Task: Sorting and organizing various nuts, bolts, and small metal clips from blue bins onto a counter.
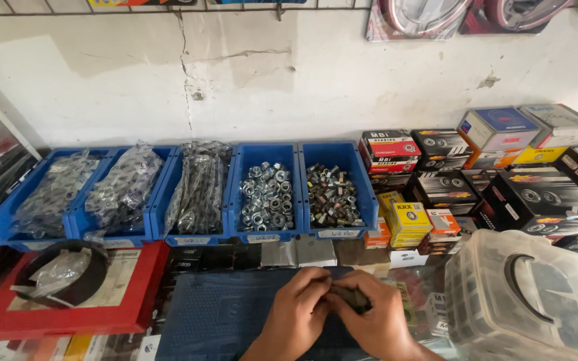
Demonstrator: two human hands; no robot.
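Head view: left hand (294, 313) and right hand (376, 321) meet at lower centre of the frame, both clamped on a small dark part (350, 297) held between their fingers above a blue mat (215, 314) on the bench. Blue bins (265, 194) of nuts line the wall behind; a clear tub (523, 301) sits at lower right.

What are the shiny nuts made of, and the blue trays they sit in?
The nuts look like metal with a bright silvery plating: they glint under the light. The nuts in the next tray seem metal too, but duller and darker. The blue trays look like moulded plastic, with smooth, evenly coloured walls.
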